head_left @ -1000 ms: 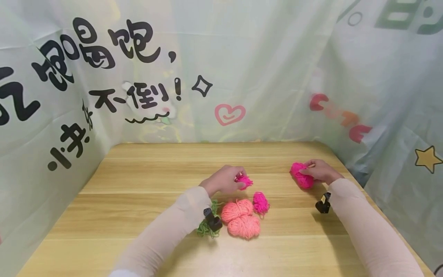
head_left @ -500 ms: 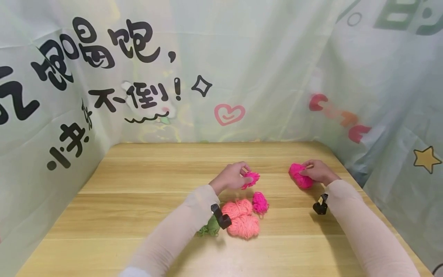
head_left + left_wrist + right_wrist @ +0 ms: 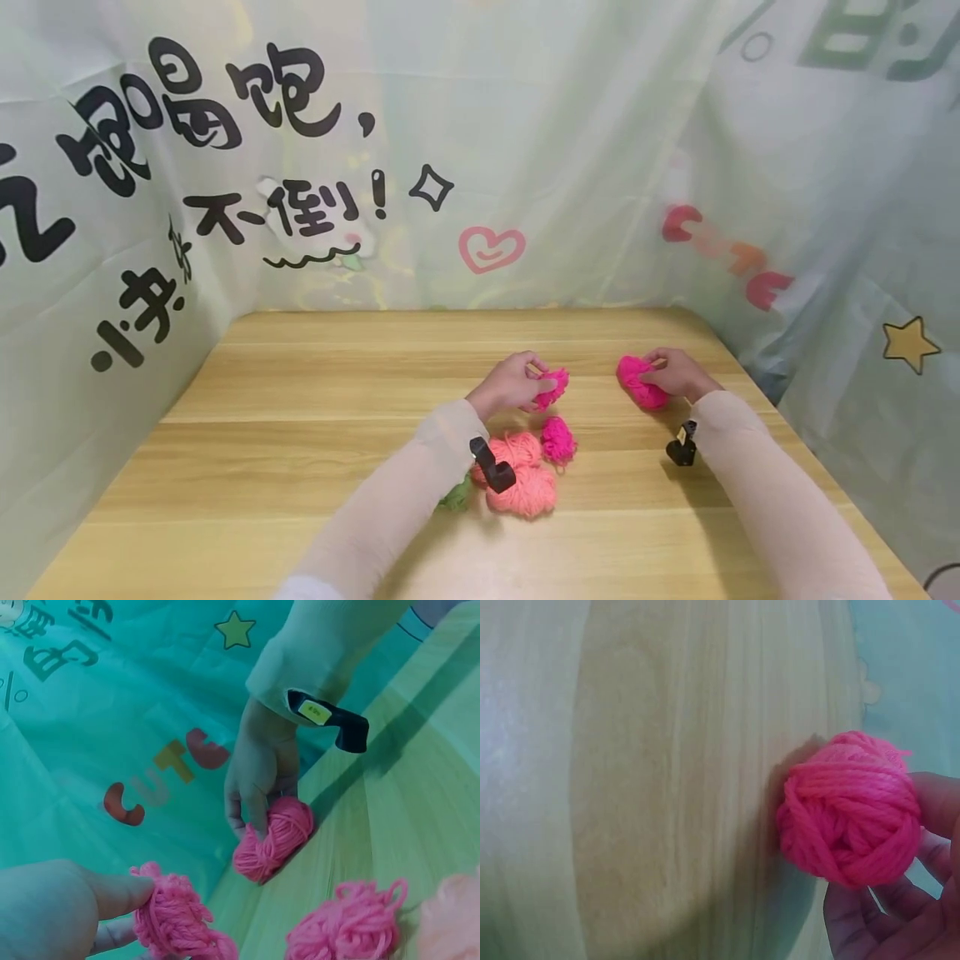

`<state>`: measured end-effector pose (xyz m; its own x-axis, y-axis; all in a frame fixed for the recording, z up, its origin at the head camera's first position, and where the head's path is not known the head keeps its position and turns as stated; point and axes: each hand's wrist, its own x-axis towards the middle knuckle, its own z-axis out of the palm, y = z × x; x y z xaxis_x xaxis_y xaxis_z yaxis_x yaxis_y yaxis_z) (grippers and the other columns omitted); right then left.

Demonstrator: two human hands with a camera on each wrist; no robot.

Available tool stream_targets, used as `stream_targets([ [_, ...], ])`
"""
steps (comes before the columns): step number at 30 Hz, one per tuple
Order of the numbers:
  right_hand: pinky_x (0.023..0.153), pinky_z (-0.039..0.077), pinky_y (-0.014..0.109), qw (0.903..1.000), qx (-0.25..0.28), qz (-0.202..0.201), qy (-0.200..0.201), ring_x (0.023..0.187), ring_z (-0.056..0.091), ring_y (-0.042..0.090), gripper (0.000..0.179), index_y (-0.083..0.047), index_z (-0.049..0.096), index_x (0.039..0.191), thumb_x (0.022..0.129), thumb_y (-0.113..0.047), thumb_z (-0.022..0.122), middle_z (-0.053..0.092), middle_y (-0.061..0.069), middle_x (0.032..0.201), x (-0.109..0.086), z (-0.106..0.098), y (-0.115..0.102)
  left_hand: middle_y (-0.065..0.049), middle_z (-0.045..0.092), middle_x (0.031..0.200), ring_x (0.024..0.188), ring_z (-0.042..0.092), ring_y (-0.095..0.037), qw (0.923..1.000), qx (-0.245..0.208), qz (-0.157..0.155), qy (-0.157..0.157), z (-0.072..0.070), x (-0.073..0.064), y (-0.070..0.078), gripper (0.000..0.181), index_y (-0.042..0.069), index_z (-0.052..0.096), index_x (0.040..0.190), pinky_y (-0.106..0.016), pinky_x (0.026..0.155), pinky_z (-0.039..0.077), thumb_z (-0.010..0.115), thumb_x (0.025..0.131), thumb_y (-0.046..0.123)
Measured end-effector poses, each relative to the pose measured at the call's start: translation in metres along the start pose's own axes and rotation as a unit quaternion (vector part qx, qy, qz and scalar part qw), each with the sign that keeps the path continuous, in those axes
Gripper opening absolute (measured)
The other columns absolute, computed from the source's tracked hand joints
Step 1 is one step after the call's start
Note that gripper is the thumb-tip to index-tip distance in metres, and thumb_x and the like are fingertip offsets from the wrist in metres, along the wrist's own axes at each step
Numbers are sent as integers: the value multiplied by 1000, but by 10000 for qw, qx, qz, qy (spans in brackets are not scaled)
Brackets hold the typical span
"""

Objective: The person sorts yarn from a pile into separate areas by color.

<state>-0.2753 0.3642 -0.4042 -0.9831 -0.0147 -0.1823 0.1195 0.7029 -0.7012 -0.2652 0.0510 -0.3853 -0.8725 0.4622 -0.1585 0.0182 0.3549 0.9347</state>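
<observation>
My left hand (image 3: pixel 513 383) pinches a small bright pink ball of yarn (image 3: pixel 552 389) between thumb and fingers, held above the table near its middle. In the left wrist view that yarn (image 3: pixel 176 915) shows its loose, ragged strands. On the right side of the table, my right hand (image 3: pixel 678 373) grips a larger, neatly wound pink ball of yarn (image 3: pixel 640 383). The right wrist view shows this wound ball (image 3: pixel 851 810) between thumb and fingers, close to the wood. Another small pink ball of yarn (image 3: pixel 558 440) lies just below the left hand.
Two coral balls of yarn (image 3: pixel 525 490) lie against each other near the table's middle, partly behind the left wrist camera (image 3: pixel 492 467). Green yarn (image 3: pixel 455 495) pokes out from under the left sleeve. Printed cloth (image 3: pixel 585 167) encloses the wooden table (image 3: pixel 300 392) at back and sides.
My left hand has moved to the right with its pink yarn, nearer to the right hand. The right hand keeps its grip and has shifted only slightly left, as the whole view has.
</observation>
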Motion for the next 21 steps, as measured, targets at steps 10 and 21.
stream_targets([
  [10, 66, 53, 28, 9999, 59, -102, 34, 89, 60, 26, 33, 9, 51, 113, 91, -13, 62, 55, 33, 114, 3, 5, 2, -6, 63, 84, 67, 68, -24, 9961, -523, -374, 597, 21, 11, 4, 17, 10, 59, 97, -36, 63, 58, 71, 90, 20],
  [21, 66, 52, 28, 9999, 85, -89, 11, 89, 58, 26, 32, 8, 51, 114, 92, -12, 61, 55, 30, 111, 2, 4, 3, -5, 67, 83, 64, 63, -16, 9797, -1558, -810, 962, 41, 25, -1, 11, 11, 60, 94, -29, 55, 54, 69, 90, 15],
])
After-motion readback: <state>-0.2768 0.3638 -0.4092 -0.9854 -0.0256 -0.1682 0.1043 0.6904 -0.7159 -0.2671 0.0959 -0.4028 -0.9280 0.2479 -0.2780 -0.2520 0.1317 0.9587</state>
